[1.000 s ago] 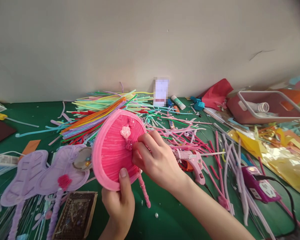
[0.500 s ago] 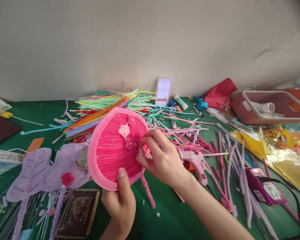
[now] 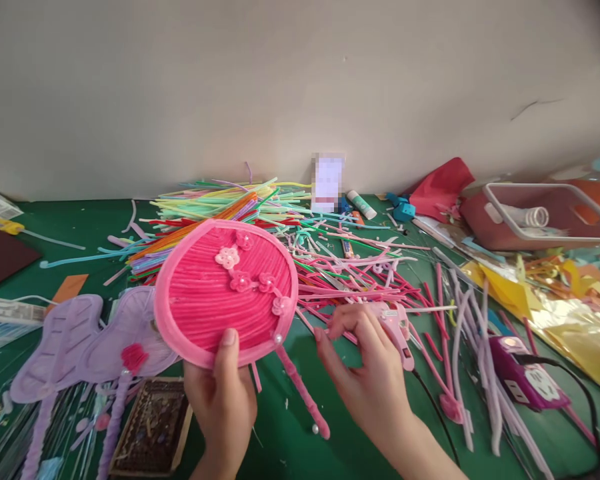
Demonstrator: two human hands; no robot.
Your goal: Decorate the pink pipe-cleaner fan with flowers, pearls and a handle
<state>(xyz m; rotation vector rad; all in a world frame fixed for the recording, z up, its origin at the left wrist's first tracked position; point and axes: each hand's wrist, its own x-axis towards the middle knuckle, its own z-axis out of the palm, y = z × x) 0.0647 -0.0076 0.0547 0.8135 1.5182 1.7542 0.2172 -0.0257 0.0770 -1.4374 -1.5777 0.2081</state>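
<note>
My left hand (image 3: 223, 393) grips the lower rim of a round pink fan (image 3: 220, 297) made of pipe cleaners, thumb on its front. Small pink flowers (image 3: 253, 281) run diagonally across the fan's face, and its pink handle (image 3: 303, 397) points down and to the right. My right hand (image 3: 367, 370) hovers over the green table just right of the fan, fingers curled apart and holding nothing. Its fingertips are close to a pink glue gun (image 3: 395, 323) lying on the table.
A heap of coloured pipe cleaners (image 3: 215, 213) lies behind the fan. A purple butterfly piece (image 3: 80, 340) and a dark patterned box (image 3: 153, 427) are at left. A purple power strip (image 3: 523, 373), yellow sheets (image 3: 555, 307) and a red tray (image 3: 540, 217) are at right.
My right hand has left the fan's flowers and dropped to the right, toward the glue gun. My left hand has tilted the fan so its face is flatter to me.
</note>
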